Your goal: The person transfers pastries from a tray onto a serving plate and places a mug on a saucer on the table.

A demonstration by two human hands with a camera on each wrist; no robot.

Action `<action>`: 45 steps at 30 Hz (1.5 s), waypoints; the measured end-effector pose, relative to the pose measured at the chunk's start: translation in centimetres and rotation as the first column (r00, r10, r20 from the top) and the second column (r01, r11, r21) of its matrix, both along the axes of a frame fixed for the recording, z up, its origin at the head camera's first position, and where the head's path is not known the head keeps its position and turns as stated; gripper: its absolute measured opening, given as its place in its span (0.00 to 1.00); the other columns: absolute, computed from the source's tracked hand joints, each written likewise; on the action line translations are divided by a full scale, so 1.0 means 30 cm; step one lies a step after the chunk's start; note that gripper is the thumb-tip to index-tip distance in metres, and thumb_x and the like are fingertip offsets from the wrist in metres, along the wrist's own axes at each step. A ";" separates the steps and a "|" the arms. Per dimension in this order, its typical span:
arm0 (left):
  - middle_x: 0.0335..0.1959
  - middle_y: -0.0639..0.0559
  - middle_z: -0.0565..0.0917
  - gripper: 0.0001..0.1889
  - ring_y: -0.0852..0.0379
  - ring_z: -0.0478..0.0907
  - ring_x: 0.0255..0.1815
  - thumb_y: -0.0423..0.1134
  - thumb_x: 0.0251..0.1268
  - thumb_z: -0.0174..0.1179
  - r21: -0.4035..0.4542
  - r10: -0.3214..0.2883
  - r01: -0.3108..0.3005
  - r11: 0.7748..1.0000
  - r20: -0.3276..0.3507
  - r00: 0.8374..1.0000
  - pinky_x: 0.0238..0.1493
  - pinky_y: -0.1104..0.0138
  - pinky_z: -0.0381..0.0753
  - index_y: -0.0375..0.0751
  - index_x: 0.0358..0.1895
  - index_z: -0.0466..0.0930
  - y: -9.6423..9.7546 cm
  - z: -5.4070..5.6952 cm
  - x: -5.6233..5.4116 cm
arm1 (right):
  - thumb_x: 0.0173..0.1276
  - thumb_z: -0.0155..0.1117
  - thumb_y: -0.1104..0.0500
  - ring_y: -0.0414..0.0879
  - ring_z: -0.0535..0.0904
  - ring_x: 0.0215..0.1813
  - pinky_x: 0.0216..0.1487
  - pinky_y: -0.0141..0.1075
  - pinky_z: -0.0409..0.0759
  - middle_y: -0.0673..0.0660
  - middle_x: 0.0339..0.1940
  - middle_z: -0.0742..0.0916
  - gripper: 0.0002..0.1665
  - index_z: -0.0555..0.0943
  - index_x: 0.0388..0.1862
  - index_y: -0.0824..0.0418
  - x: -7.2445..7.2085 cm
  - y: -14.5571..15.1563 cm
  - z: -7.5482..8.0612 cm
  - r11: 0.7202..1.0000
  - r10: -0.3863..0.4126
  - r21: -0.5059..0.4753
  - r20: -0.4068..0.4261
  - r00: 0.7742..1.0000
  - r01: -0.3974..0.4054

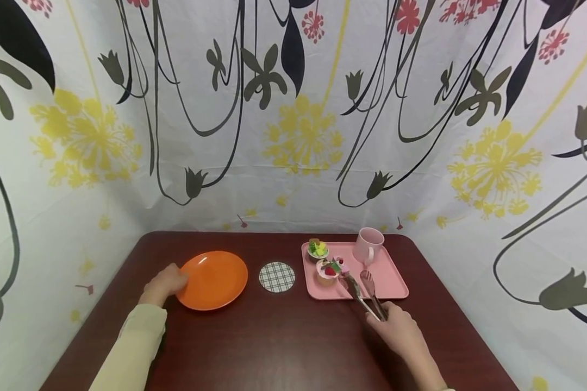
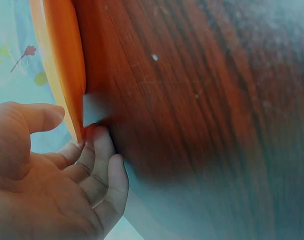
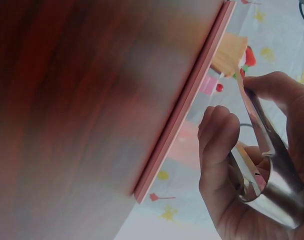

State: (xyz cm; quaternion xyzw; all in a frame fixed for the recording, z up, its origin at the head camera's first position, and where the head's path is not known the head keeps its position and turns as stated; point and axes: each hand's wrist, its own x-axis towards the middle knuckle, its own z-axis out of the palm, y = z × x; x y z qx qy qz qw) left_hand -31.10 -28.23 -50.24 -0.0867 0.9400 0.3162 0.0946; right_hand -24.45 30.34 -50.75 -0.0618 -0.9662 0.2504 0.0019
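Observation:
At the left, my left hand (image 1: 165, 283) pinches the near-left rim of an orange plate (image 1: 215, 279). In the left wrist view the thumb (image 2: 47, 117) is above the rim and the fingers reach beneath it. My right hand (image 1: 400, 328) holds metal tongs (image 3: 279, 187) with their arms spread apart. The tongs' tips extend over a pink tray (image 1: 388, 277), the left one close to a strawberry-topped cupcake (image 1: 326, 279). Behind that sits a dark-cupped tart (image 1: 318, 252) with green and yellow topping. A small pink cake piece (image 3: 209, 84) with a red berry shows beside the cupcake.
A pink mug (image 1: 368, 245) stands at the tray's back right. Between plate and tray lies a round checked coaster (image 1: 276, 277). The dark wooden table (image 1: 254, 347) meets a flower-patterned curtain (image 1: 293, 206) at its back and sides.

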 end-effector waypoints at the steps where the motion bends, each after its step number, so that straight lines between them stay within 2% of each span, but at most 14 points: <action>1: 0.40 0.37 0.77 0.18 0.40 0.74 0.40 0.45 0.79 0.45 0.004 0.003 -0.003 1.000 0.002 1.000 0.49 0.43 0.71 0.30 0.49 0.72 -0.004 0.000 -0.002 | 0.67 0.70 0.39 0.50 0.80 0.32 0.33 0.48 0.77 0.53 0.33 0.88 0.33 0.84 0.57 0.64 0.000 -0.007 0.001 1.000 0.003 0.005 0.000 1.000 -0.003; 3: 0.32 0.42 0.74 0.16 0.44 0.72 0.34 0.45 0.78 0.43 0.010 0.010 -0.010 1.000 0.004 1.000 0.43 0.50 0.69 0.35 0.38 0.73 -0.013 -0.003 -0.007 | 0.66 0.70 0.40 0.50 0.79 0.31 0.32 0.47 0.76 0.52 0.31 0.87 0.31 0.85 0.55 0.63 -0.002 -0.020 0.003 1.000 0.013 0.013 0.005 1.000 -0.013; 6: 0.25 0.48 0.70 0.18 0.49 0.68 0.27 0.45 0.79 0.42 0.016 0.007 -0.007 1.000 0.001 1.000 0.37 0.55 0.66 0.42 0.28 0.71 -0.022 -0.010 -0.010 | 0.65 0.71 0.41 0.49 0.77 0.30 0.31 0.45 0.74 0.52 0.29 0.85 0.29 0.85 0.53 0.62 -0.005 -0.041 0.006 0.999 0.031 0.022 0.009 0.999 -0.031; 10: 0.22 0.51 0.68 0.20 0.52 0.65 0.24 0.45 0.79 0.42 0.027 0.010 -0.010 1.000 0.005 1.000 0.33 0.59 0.64 0.45 0.24 0.69 -0.030 -0.021 -0.013 | 0.64 0.72 0.43 0.48 0.76 0.29 0.30 0.43 0.73 0.51 0.28 0.84 0.28 0.84 0.52 0.63 -0.007 -0.066 0.011 0.998 0.051 0.029 0.004 0.999 -0.051; 13: 0.22 0.50 0.68 0.20 0.52 0.64 0.24 0.46 0.78 0.43 0.057 -0.010 0.009 0.998 0.010 1.000 0.34 0.58 0.64 0.45 0.23 0.70 -0.052 -0.041 -0.038 | 0.63 0.73 0.43 0.47 0.76 0.29 0.30 0.42 0.72 0.51 0.28 0.83 0.27 0.84 0.51 0.63 -0.009 -0.082 0.016 0.998 0.056 0.033 -0.005 0.998 -0.056; 16: 0.23 0.49 0.69 0.20 0.51 0.65 0.25 0.47 0.79 0.42 0.070 -0.082 0.081 0.994 0.013 0.997 0.34 0.58 0.66 0.44 0.25 0.70 -0.103 -0.100 -0.099 | 0.63 0.73 0.43 0.47 0.75 0.29 0.30 0.42 0.72 0.51 0.28 0.83 0.27 0.84 0.50 0.62 -0.014 -0.099 0.021 0.997 0.070 0.041 -0.014 0.997 -0.069; 20: 0.26 0.48 0.71 0.18 0.51 0.66 0.26 0.48 0.78 0.42 0.089 -0.185 0.182 0.979 0.029 0.982 0.34 0.58 0.67 0.43 0.29 0.69 -0.186 -0.221 -0.206 | 0.63 0.73 0.42 0.47 0.76 0.29 0.30 0.42 0.73 0.51 0.28 0.83 0.28 0.84 0.49 0.62 -0.020 -0.116 0.024 0.996 0.075 0.056 -0.009 0.997 -0.074; 22: 0.27 0.47 0.72 0.17 0.50 0.66 0.26 0.48 0.78 0.43 0.111 -0.212 0.206 0.972 0.044 0.976 0.34 0.57 0.67 0.42 0.31 0.70 -0.203 -0.254 -0.235 | 0.63 0.73 0.42 0.47 0.76 0.29 0.30 0.42 0.73 0.51 0.28 0.83 0.27 0.83 0.48 0.62 -0.019 -0.122 0.023 0.996 0.071 0.062 -0.002 0.997 -0.071; 23: 0.27 0.47 0.72 0.16 0.50 0.66 0.26 0.48 0.77 0.44 0.116 -0.219 0.213 0.970 0.046 0.975 0.34 0.58 0.67 0.42 0.31 0.71 -0.203 -0.257 -0.237 | 0.63 0.74 0.42 0.47 0.75 0.29 0.30 0.42 0.72 0.51 0.28 0.83 0.26 0.83 0.47 0.61 -0.018 -0.124 0.022 0.996 0.067 0.064 0.000 0.998 -0.067; 25: 0.27 0.49 0.73 0.15 0.52 0.68 0.27 0.48 0.76 0.45 0.114 -0.211 0.204 0.972 0.061 0.975 0.34 0.59 0.68 0.43 0.32 0.72 -0.183 -0.225 -0.218 | 0.62 0.74 0.42 0.47 0.75 0.28 0.29 0.42 0.71 0.51 0.27 0.82 0.24 0.83 0.43 0.60 -0.018 -0.129 0.020 0.995 0.069 0.067 -0.006 0.998 -0.069; 30: 0.28 0.48 0.72 0.14 0.51 0.68 0.30 0.45 0.76 0.45 0.135 -0.192 0.182 0.974 0.068 0.979 0.37 0.61 0.68 0.39 0.34 0.71 -0.102 -0.064 -0.102 | 0.62 0.73 0.43 0.47 0.73 0.28 0.29 0.43 0.69 0.51 0.25 0.79 0.20 0.81 0.38 0.57 -0.027 -0.144 0.016 0.995 0.082 0.065 -0.030 0.996 -0.080; 33: 0.30 0.47 0.72 0.15 0.50 0.69 0.33 0.44 0.80 0.45 0.149 -0.180 0.168 0.975 0.070 0.981 0.39 0.61 0.68 0.36 0.36 0.70 -0.069 -0.005 -0.051 | 0.61 0.72 0.43 0.47 0.73 0.27 0.29 0.42 0.68 0.51 0.24 0.79 0.20 0.79 0.35 0.56 -0.040 -0.149 0.012 0.994 0.082 0.072 -0.031 0.996 -0.080; 37: 0.32 0.46 0.72 0.16 0.48 0.70 0.37 0.44 0.83 0.43 0.139 -0.176 0.164 0.977 0.078 0.981 0.42 0.59 0.70 0.34 0.38 0.70 -0.060 0.014 -0.033 | 0.63 0.72 0.43 0.47 0.73 0.27 0.28 0.41 0.68 0.52 0.24 0.79 0.20 0.78 0.33 0.56 -0.061 -0.155 0.007 0.995 0.079 0.069 -0.016 0.997 -0.078; 45: 0.42 0.39 0.73 0.16 0.42 0.71 0.46 0.44 0.82 0.43 0.182 -0.168 0.145 0.973 0.122 0.978 0.54 0.49 0.75 0.29 0.48 0.68 -0.074 0.002 -0.040 | 0.61 0.72 0.42 0.47 0.73 0.27 0.28 0.41 0.67 0.52 0.24 0.78 0.21 0.77 0.32 0.57 -0.095 -0.171 0.006 0.995 0.078 0.059 -0.007 0.997 -0.077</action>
